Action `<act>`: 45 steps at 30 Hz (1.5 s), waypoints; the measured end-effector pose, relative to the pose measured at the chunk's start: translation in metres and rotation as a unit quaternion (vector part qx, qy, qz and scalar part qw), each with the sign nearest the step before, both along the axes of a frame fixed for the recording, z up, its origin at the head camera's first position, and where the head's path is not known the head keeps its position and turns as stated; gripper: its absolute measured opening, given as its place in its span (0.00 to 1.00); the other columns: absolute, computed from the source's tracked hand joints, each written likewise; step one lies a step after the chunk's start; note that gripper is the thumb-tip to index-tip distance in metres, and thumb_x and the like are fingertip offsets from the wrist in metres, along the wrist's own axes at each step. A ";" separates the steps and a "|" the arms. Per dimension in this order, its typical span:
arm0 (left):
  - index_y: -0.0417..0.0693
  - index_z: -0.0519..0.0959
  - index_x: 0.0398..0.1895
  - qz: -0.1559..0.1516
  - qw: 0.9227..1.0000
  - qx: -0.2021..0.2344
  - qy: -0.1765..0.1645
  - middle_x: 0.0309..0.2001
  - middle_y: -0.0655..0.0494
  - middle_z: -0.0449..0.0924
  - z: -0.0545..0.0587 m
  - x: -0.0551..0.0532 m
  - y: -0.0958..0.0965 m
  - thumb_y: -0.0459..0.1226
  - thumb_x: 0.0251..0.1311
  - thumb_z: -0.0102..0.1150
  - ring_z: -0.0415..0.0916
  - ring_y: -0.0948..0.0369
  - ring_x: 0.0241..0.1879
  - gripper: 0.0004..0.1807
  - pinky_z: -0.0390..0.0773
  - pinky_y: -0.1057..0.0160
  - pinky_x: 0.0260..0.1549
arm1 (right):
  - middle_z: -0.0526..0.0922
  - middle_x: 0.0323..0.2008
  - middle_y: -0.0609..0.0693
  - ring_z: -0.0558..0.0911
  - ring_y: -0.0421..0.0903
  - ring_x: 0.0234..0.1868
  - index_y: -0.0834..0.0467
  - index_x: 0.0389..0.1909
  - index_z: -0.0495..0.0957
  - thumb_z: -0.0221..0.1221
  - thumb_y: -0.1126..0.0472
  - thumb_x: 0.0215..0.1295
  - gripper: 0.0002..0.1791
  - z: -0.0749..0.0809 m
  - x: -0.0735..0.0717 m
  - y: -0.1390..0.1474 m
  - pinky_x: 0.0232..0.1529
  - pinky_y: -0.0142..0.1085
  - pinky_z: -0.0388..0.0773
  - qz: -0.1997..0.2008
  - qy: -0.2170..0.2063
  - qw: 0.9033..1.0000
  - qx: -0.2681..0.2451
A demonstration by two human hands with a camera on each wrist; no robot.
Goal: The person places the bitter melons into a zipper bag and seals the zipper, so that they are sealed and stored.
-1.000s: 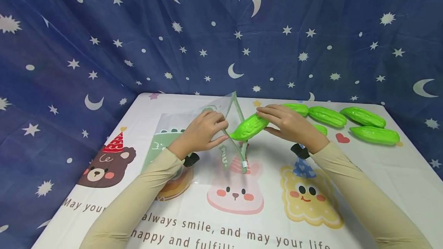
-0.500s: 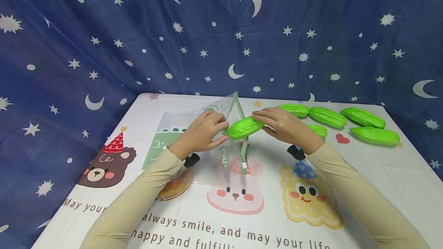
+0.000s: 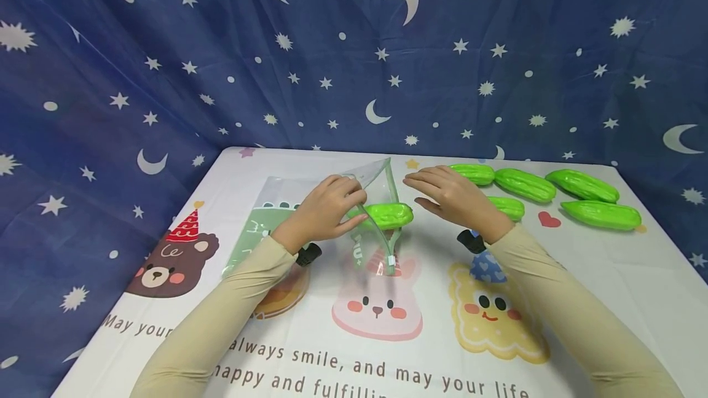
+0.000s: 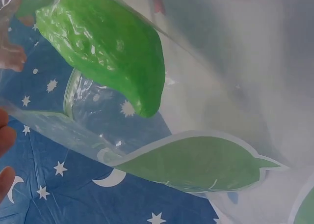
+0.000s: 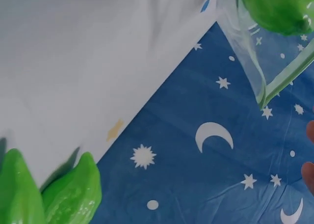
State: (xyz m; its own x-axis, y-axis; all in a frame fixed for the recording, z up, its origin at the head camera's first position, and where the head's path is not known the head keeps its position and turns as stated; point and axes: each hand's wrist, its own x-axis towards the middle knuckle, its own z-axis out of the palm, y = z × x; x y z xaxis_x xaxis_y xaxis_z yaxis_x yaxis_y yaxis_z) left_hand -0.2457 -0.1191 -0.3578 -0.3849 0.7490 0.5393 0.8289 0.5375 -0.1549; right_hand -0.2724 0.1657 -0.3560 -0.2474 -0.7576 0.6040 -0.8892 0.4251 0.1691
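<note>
- Change: right hand (image 3: 450, 198) has just let go of the green gourd (image 3: 391, 216); gourd now lies roughly level, partly inside the clear bag (image 3: 392, 180), blunt end poking out of the bag's mouth.
- Right fingers: extended, thumb apart, nothing held, just right of the bag's mouth.
- Left hand (image 3: 330, 209): fingers curled at the bag's near mouth edge; looks like a grip keeping the mouth spread.
- Meaning: bag seems to carry the gourd now; insertion looks incomplete.
- Five loose gourds (image 3: 525, 185) lie right of the bag.
</note>
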 end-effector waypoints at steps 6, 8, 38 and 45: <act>0.47 0.75 0.34 0.003 1.000 0.008 0.005 0.34 0.54 0.75 0.002 0.000 0.000 0.45 0.58 0.59 0.74 0.57 0.38 0.11 0.72 0.58 0.51 | 0.84 0.35 0.53 0.81 0.51 0.40 0.61 0.37 0.82 0.72 0.66 0.41 0.18 -0.006 -0.001 0.004 0.42 0.44 0.78 0.029 0.008 0.999 0.012; 0.47 0.75 0.34 0.004 1.000 0.009 0.007 0.34 0.54 0.75 0.002 0.000 0.001 0.45 0.57 0.59 0.74 0.57 0.39 0.11 0.72 0.58 0.51 | 0.83 0.32 0.52 0.80 0.50 0.38 0.60 0.31 0.82 0.72 0.66 0.41 0.14 -0.009 0.001 0.004 0.40 0.43 0.77 0.041 0.010 0.999 0.016; 0.47 0.75 0.35 -0.011 1.000 -0.002 0.015 0.34 0.55 0.74 0.005 0.007 0.015 0.47 0.58 0.57 0.73 0.57 0.38 0.13 0.73 0.58 0.50 | 0.82 0.34 0.49 0.80 0.47 0.40 0.56 0.38 0.82 0.71 0.55 0.47 0.17 -0.024 0.006 -0.019 0.45 0.42 0.76 0.006 0.029 0.996 0.086; 0.47 0.75 0.35 -0.010 1.000 -0.005 0.010 0.35 0.54 0.75 0.003 0.007 0.013 0.47 0.58 0.57 0.74 0.56 0.39 0.13 0.72 0.57 0.52 | 0.83 0.38 0.52 0.80 0.52 0.42 0.57 0.43 0.80 0.71 0.53 0.45 0.23 -0.021 0.007 0.001 0.47 0.45 0.77 -0.038 0.021 0.995 0.086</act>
